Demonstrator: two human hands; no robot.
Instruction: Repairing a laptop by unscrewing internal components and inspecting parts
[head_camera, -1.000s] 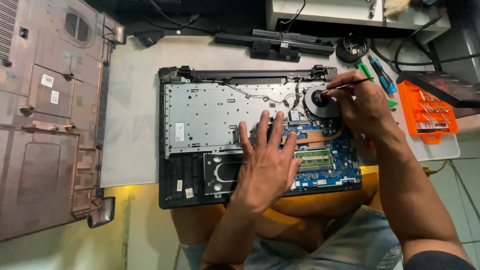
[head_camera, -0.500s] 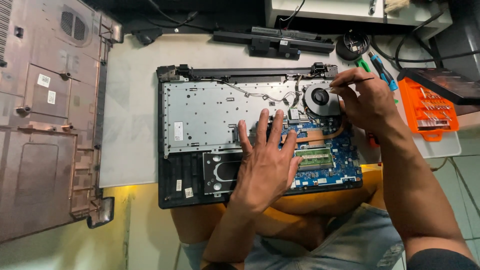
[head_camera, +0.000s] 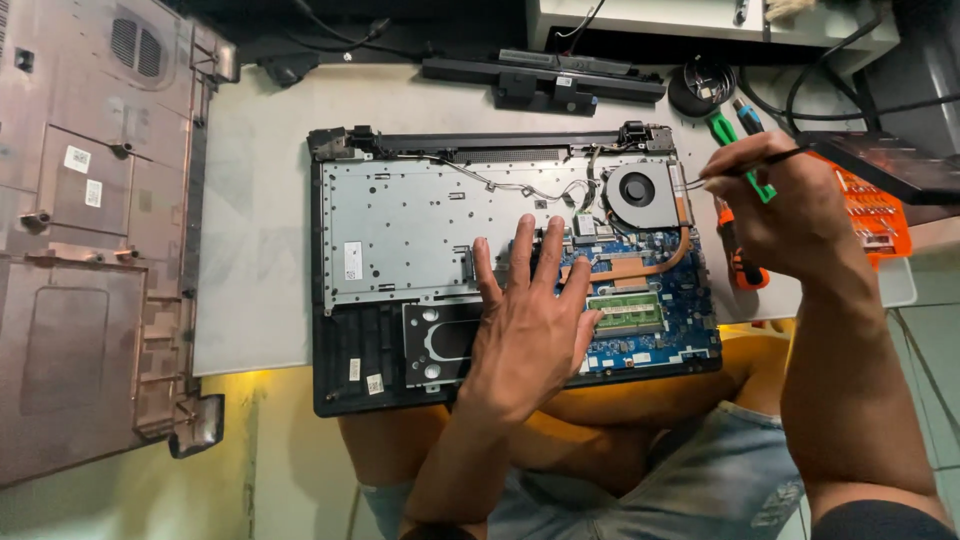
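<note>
Two bare hands are working over an opened laptop (head_camera: 400, 230) lying on my pale worktop (head_camera: 255, 200), its bottom cover (head_camera: 90, 250) set aside at nine o'clock. My left hand (head_camera: 530, 320) is pressing flat on the laptop's middle, fingers spread and released, holding nothing, fingertips resting near the copper heat pipe (head_camera: 640, 268) and the green memory stick (head_camera: 625, 312). My right hand (head_camera: 790, 215) is hovering at three o'clock, its grip clenched around a thin dark tool (head_camera: 745, 165) whose tip is reaching toward the round cooling fan (head_camera: 637, 190) at the laptop's one o'clock corner. An orange case of screwdriver bits (head_camera: 880, 215) is sitting just beyond that hand, partly hidden, and a green-handled screwdriver (head_camera: 735, 145) is lying near twelve o'clock from it.

I am judging the risks: the tool tip could slip off and scratch the blue circuit board (head_camera: 680, 300) or snag the thin wires (head_camera: 520, 188) beside the fan, because my approach is slanted. My pressing palm could also flex the board.
</note>
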